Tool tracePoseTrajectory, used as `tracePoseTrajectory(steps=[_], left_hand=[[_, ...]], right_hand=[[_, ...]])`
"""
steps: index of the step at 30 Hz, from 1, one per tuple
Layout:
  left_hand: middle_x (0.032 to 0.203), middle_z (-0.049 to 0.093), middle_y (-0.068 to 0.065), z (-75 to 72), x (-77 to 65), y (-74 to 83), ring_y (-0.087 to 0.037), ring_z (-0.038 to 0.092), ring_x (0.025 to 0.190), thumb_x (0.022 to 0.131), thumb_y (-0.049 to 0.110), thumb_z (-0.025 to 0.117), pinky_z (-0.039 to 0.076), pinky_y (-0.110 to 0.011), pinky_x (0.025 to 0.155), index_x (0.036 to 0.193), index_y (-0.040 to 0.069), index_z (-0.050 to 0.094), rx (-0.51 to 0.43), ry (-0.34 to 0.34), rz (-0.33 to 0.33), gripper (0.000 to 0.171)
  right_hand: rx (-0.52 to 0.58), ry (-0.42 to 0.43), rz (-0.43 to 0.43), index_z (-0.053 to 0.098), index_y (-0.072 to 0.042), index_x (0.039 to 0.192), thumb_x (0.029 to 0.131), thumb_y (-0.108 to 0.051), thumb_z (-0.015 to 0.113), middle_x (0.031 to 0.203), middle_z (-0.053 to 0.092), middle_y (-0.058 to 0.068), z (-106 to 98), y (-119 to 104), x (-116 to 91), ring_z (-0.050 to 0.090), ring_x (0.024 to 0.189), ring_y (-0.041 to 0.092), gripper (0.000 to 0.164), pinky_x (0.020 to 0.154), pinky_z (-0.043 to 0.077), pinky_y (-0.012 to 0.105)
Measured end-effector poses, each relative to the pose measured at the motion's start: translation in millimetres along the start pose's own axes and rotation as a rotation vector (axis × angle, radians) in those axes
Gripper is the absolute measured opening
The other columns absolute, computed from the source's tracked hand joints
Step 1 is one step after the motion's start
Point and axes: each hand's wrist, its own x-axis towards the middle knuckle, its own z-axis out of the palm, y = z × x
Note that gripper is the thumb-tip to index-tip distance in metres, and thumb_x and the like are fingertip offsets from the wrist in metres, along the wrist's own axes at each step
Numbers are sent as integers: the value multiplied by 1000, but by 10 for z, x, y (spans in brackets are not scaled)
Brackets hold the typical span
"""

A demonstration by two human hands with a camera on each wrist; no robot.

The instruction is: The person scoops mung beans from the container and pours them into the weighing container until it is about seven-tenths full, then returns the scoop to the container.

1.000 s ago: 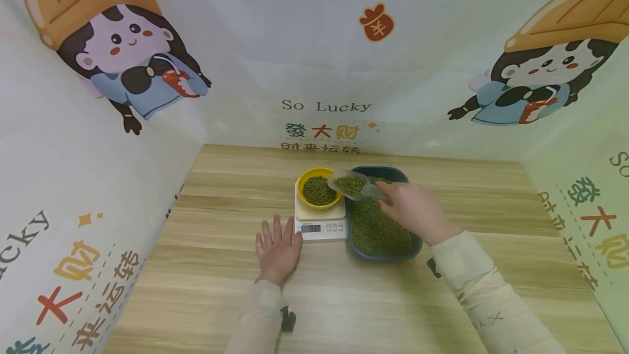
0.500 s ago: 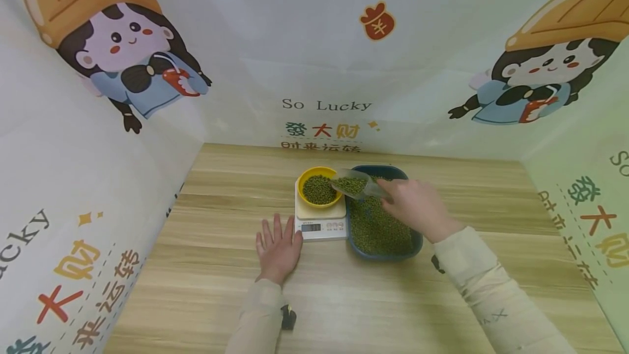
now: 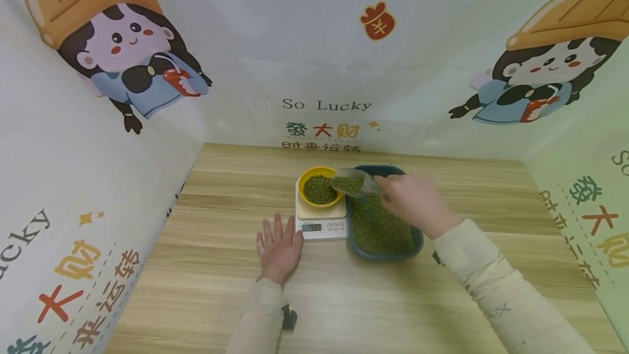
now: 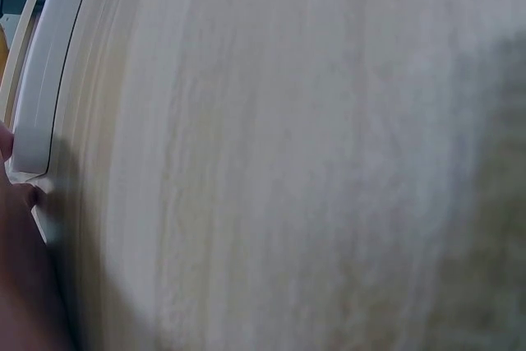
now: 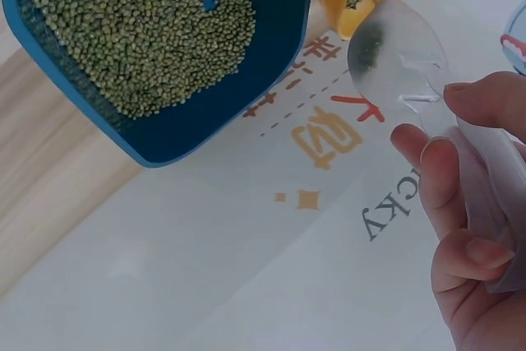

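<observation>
My right hand (image 3: 415,201) grips the handle of a clear plastic scoop (image 5: 403,55) that carries mung beans (image 3: 348,184). The scoop's front edge overlaps the right rim of a yellow bowl (image 3: 319,205), which holds a layer of the same beans. That bowl sits on a white kitchen scale (image 3: 314,213) with a small display too blurred to read. Flat on the table, my left hand (image 3: 280,250) has its fingers spread, thumb right at the scale's front left corner. Just right of the scale stands a blue tub (image 3: 385,257) of mung beans, partly beneath my right hand.
A wood-grain table (image 3: 211,245) bears everything. White printed sheets (image 3: 245,81) rise behind and on both sides. In the right wrist view, some small blue spots (image 5: 209,2) show among the tub's beans.
The scoop has drawn slightly right, from over the yellow bowl to its rim, and its angle has shifted a little. My left hand, the bowl and the scale stay in place.
</observation>
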Motion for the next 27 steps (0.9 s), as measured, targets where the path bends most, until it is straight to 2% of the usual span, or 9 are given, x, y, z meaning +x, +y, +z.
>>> tracePoseTrajectory(steps=[4,10,19,27], left_hand=[[159,-1,-10,-5,-1,4,-37,-15,139,101,46,21,-7,-59,110,152,21,22,-4,5,3,57],[159,-2,-10,1,-10,7,-36,-16,139,101,46,21,-8,-59,110,152,21,22,-3,0,3,57],[159,0,-11,-28,-25,19,-38,-15,139,102,44,22,-7,-60,110,151,19,24,-17,9,10,56],[159,0,-10,-30,-27,22,-37,-15,139,101,44,24,-7,-59,110,151,20,24,-21,10,1,56]], right_hand=[[-25,-3,-17,66,-3,108,80,-9,68,56,51,-2,-40,-24,28,32,39,7,29,33,24,20],[-36,-10,-29,67,-3,112,80,-8,67,55,52,-3,-83,-72,53,30,40,6,32,34,21,19],[-56,-17,-50,66,-3,112,79,-8,68,58,55,-1,-94,-100,102,33,40,7,33,34,24,20],[-57,21,-69,66,-3,99,78,-6,68,55,52,-1,-95,-84,108,34,39,7,22,32,27,20]])
